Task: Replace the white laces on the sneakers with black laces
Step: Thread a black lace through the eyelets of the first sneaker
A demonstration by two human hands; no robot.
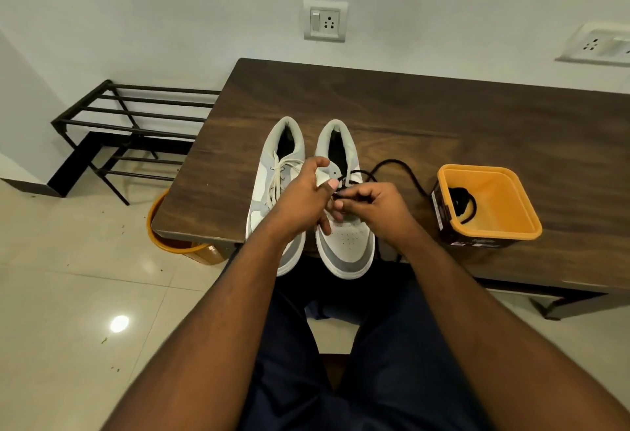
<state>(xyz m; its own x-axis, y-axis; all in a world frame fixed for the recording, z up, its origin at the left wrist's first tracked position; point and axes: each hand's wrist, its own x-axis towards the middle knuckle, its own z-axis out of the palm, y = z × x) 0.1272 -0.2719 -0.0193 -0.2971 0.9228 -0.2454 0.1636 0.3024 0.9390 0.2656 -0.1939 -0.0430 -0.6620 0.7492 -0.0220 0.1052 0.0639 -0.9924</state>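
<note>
Wooden table (443, 116) bears orange tub (491, 207) (black lace (462, 202) inside).

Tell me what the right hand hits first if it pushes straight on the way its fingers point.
Its fingers aim left, so the right hand would probably meet the left hand's fingertips first, over the right sneaker, where it pinches the black lace. Depth is unclear.
</note>
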